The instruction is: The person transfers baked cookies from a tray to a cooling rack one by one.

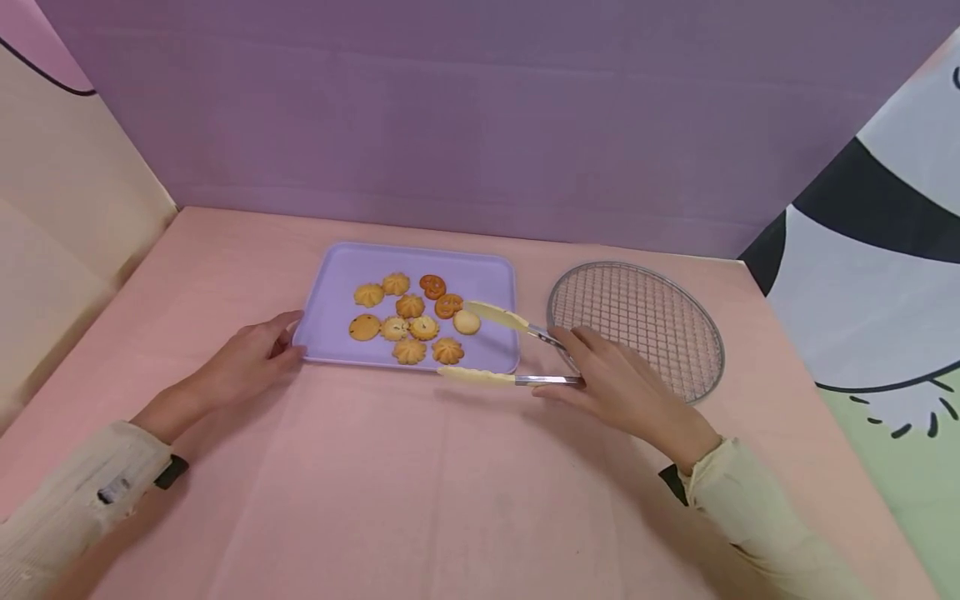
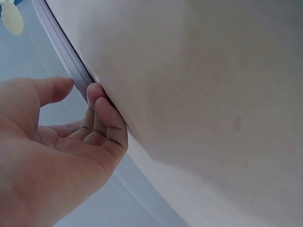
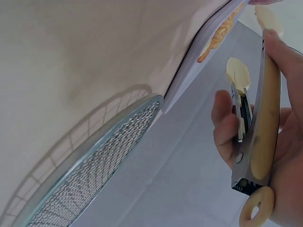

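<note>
A lilac tray (image 1: 337, 283) holds several cookies (image 1: 410, 306), some flower-shaped, some round, and two pretzel-shaped. At the tray's near left corner, my left hand (image 1: 251, 354) pinches the rim between thumb and curled fingers; the left wrist view shows the fingertips at the tray edge (image 2: 71, 56). My right hand (image 1: 622, 379) grips a pair of tongs (image 3: 258, 137) with metal arms and cream tips. The tongs stand spread apart with nothing between them. One tip (image 1: 495, 314) overlaps a plain round cookie (image 1: 467, 322) in the head view, the other lies over the tray's front rim.
Right of the tray lies a round wire mesh rack (image 1: 637, 317), partly hidden behind my right hand. A pink cloth (image 1: 420, 483) covers the table. A purple wall (image 1: 480, 125) rises behind it, with printed panels (image 1: 885, 275) at the right.
</note>
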The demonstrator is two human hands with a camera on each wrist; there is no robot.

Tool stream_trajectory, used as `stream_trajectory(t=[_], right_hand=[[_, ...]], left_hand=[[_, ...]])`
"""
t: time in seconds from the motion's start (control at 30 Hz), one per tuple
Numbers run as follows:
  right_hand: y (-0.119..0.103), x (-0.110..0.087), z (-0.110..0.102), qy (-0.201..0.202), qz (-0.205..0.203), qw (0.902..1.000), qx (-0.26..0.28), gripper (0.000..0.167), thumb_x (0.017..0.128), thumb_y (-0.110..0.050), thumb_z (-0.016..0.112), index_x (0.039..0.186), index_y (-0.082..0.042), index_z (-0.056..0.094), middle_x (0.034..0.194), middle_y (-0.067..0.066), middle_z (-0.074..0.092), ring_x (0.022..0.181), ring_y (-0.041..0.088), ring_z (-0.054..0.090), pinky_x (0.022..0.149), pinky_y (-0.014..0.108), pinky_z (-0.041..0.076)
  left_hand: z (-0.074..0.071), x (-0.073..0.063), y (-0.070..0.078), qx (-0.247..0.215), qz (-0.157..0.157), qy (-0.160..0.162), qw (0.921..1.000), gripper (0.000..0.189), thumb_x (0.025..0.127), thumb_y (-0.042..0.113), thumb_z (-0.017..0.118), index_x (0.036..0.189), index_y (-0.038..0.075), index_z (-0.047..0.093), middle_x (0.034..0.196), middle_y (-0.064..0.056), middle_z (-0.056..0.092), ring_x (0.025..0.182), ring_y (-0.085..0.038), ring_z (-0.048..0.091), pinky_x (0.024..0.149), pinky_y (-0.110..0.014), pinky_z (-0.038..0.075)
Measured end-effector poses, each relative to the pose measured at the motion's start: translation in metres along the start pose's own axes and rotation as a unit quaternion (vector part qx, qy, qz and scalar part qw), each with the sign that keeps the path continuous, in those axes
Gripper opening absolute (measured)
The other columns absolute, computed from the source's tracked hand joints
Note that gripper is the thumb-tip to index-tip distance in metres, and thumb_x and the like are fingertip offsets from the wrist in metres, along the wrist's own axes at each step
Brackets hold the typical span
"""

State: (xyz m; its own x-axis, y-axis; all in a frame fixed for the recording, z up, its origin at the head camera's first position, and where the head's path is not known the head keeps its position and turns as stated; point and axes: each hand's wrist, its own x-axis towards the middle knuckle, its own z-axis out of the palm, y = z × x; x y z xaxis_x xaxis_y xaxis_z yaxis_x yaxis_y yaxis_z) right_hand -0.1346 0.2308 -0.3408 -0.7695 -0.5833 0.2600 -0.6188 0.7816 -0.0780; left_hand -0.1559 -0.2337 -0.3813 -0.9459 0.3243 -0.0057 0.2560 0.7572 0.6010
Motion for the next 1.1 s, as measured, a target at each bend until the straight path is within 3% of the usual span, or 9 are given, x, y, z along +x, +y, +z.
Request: stream_trajectory(t=[0.13, 0.47, 0.93, 1.1], right_hand=[[0.003, 0.008, 0.002, 0.014, -0.026, 0.9995, -0.009, 0.070, 0.082, -0.049, 0.078, 0.129, -0.002, 0.056, 0.094, 0.008, 0.059, 0.063, 0.017, 0.053, 0.050, 0.034, 0.047], [0.006, 0.025, 0.005, 0.005, -0.044, 0.9990, -0.011, 0.061, 0.085, -0.047, 0.076, 0.125, -0.003, 0.062, 0.093, 0.008, 0.064, 0.066, 0.017, 0.060, 0.053, 0.035, 0.050], [0.008, 0.038, 0.007, -0.054, -0.021, 0.9982, 0.019, 0.057, 0.086, -0.045, 0.076, 0.126, -0.005, 0.066, 0.109, 0.014, 0.070, 0.081, 0.025, 0.069, 0.066, 0.042, 0.056], [0.006, 0.039, 0.007, -0.056, -0.015, 0.9982, 0.018, 0.055, 0.085, -0.042, 0.077, 0.125, -0.006, 0.068, 0.107, 0.014, 0.071, 0.076, 0.022, 0.067, 0.065, 0.041, 0.056]], left_hand=[[0.000, 0.000, 0.000, -0.001, 0.000, 0.001, 1.0000, 0.059, 0.098, 0.011, 0.060, 0.145, -0.013, 0.034, 0.093, -0.014, 0.061, 0.080, -0.021, 0.055, 0.065, -0.026, 0.046], [0.001, 0.000, -0.001, 0.009, 0.007, 0.008, 0.9999, 0.057, 0.098, 0.011, 0.059, 0.144, -0.013, 0.036, 0.093, -0.013, 0.061, 0.081, -0.022, 0.055, 0.069, -0.028, 0.046], [0.003, 0.002, -0.001, 0.025, 0.012, 0.009, 0.9996, 0.058, 0.099, 0.012, 0.060, 0.145, -0.013, 0.035, 0.091, -0.012, 0.060, 0.083, -0.023, 0.055, 0.072, -0.035, 0.047], [0.003, 0.000, -0.001, 0.021, 0.006, 0.007, 0.9997, 0.059, 0.099, 0.013, 0.059, 0.146, -0.013, 0.034, 0.095, -0.015, 0.061, 0.085, -0.024, 0.056, 0.074, -0.037, 0.048]])
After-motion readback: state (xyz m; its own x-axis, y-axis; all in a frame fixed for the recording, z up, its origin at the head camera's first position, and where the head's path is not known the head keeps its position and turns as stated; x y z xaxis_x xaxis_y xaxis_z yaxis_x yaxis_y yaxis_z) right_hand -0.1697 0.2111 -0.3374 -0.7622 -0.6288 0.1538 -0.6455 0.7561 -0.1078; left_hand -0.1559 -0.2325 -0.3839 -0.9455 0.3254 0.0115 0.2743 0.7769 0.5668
